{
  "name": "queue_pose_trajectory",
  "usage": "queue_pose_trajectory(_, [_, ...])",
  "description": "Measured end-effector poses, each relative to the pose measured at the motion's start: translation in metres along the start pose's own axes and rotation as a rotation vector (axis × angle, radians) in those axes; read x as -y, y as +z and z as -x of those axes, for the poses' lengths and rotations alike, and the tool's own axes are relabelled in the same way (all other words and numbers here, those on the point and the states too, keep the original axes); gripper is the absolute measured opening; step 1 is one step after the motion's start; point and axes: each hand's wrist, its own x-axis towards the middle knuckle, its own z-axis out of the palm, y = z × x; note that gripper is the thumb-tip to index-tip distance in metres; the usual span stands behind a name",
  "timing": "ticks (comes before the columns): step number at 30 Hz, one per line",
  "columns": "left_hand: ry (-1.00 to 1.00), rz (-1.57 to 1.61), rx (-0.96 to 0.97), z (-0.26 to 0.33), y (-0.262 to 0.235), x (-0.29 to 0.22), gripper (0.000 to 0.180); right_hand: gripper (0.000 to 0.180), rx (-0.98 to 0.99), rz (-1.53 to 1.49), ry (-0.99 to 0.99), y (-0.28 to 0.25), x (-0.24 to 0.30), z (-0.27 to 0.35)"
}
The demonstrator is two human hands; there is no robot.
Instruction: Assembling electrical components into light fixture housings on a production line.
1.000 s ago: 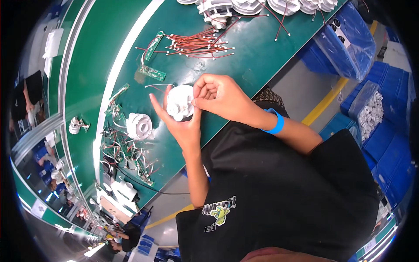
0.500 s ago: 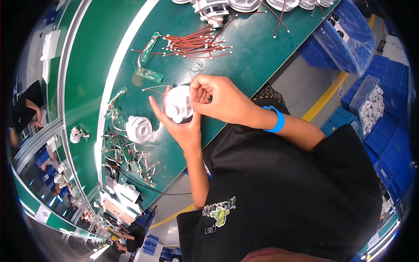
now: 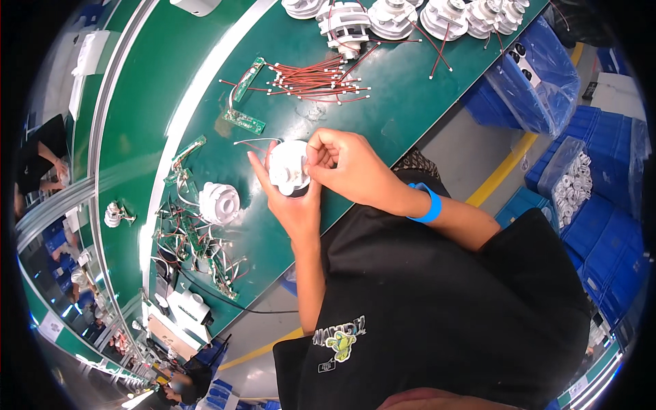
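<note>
My left hand [image 3: 295, 210] cups a round white plastic housing [image 3: 290, 179] from beneath, fingers wrapped along its side. A thin red wire and a white one with a small connector [image 3: 236, 143] stick out past the fingers at the housing's far left. At the housing's right edge, my right hand [image 3: 347, 162] has thumb and forefinger pinched together; whatever lies between those fingertips is hidden. Left of my left hand, a second white ringed housing [image 3: 220, 203] rests on the green table [image 3: 273, 263].
Tangled circuit boards with wires [image 3: 198, 239] lie at left. Two joined green boards [image 3: 244, 121] and a bundle of red-and-black wires [image 3: 314, 78] lie beyond my hands. White assemblies [image 3: 393, 19] line the far edge. Blue bins [image 3: 594, 178] stand at right beside the table.
The whole scene has shifted slightly down in view. The housing has turned or tilted a little in my left hand; my right hand stays pinched at its edge.
</note>
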Motion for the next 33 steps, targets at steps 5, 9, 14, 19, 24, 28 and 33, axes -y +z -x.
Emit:
queue_pose_trajectory(5, [-0.028, 0.16, -0.03, -0.001, 0.002, -0.002, 0.109, 0.014, 0.035, 0.162, -0.032, -0.008, 0.004, -0.011])
queue_pose_trajectory(9, [-0.055, 0.009, -0.121, 0.004, 0.004, 0.001, 0.115, 0.023, 0.04, 0.427, 0.052, -0.029, 0.022, -0.003])
queue_pose_trajectory(14, [0.096, -0.033, 0.02, 0.028, 0.003, -0.014, 0.117, 0.026, -0.112, 0.767, -0.507, -0.022, 0.059, -0.012])
queue_pose_trajectory(19, [0.025, -0.049, 0.127, 0.036, -0.025, -0.004, 0.1, 0.03, 0.259, 1.312, -0.816, 0.04, 0.071, -0.036])
queue_pose_trajectory(24, [0.034, -0.182, -0.1, 0.045, -0.083, -0.004, 0.02, 0.018, 0.538, 1.136, -0.799, 0.055, 0.024, -0.063])
queue_pose_trajectory(28, [-0.346, 0.135, -0.182, 0.035, -0.143, -0.009, 0.02, 0.016, 0.502, 0.874, -0.796, 0.051, 0.034, -0.059])
queue_pose_trajectory(33, [0.189, -0.521, -0.297, -0.074, -0.194, 0.024, 0.03, 0.017, 0.39, 0.604, -0.675, 0.038, 0.052, -0.053])
